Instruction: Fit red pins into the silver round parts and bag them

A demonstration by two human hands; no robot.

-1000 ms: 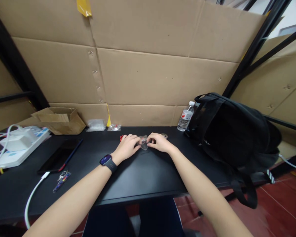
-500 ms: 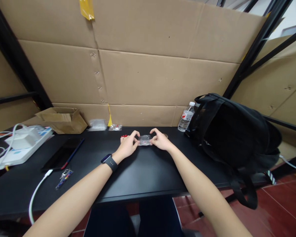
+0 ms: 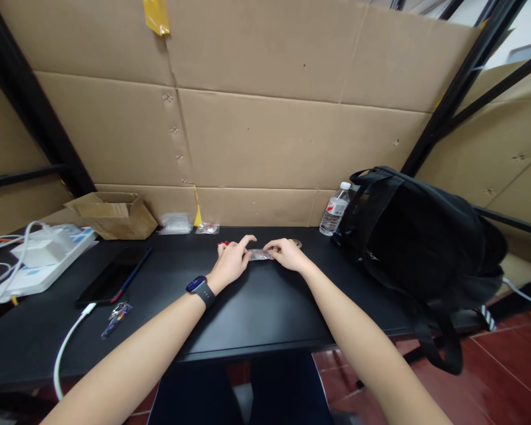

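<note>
Clear packet at risk of slipping, held low over the worktop between two hands.
It spans the gap from the left hand to the right hand, out in front of the person. The right fingers are narrow, closed on its right end; on the left, the index finger stands raised and wide of the thumb, and whether the others grip cannot be told. If the left hold is only the thumb's, the slick-looking plastic could twist or slide free. Too hard a pull might split it and spill whatever is inside. A jerk of the left hand could knock the red item just behind it; the right could nudge the tape roll.
</note>
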